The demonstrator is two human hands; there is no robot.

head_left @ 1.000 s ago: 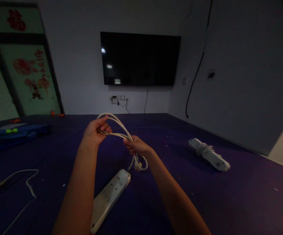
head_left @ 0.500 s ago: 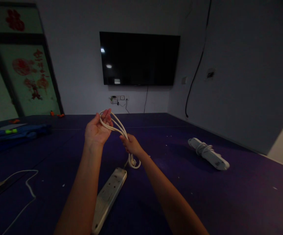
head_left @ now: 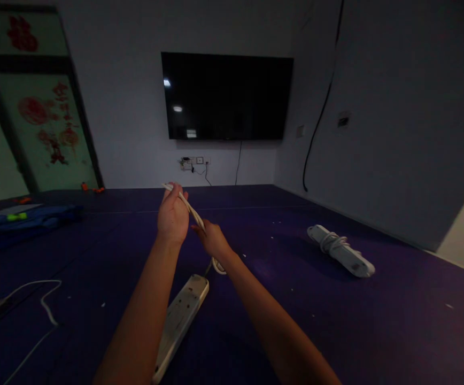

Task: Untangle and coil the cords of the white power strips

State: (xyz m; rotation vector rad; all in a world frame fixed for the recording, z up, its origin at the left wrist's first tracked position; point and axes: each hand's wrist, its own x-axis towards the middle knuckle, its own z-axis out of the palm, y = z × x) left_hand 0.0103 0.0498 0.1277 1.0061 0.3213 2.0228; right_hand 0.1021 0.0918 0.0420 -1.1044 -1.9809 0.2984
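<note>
A looped white cord (head_left: 192,212) runs between my hands, above the purple surface. My left hand (head_left: 173,216) is closed on the far end of the loops, thumb pressed along the strands. Nearer the middle, my right hand (head_left: 213,238) grips the same bundle, and a loop hangs out below it. Under my hands lies a white power strip (head_left: 184,315), slanting away from me; my left forearm covers part of it. A short piece of cord leaves its far end towards the bundle. The plug is hidden.
To the right, a second white power strip (head_left: 340,251) lies with its cord wound around it. A thin white cable (head_left: 47,305) curves at the left. Dark blue cloth (head_left: 51,218) lies behind it. A television (head_left: 227,96) hangs on the far wall; small white scraps dot the purple surface (head_left: 268,310).
My left hand has turned, shifted right and closed on the cord; its fingers were open inside the loop before. The loop has narrowed into a tighter bundle. My right hand keeps its grip.
</note>
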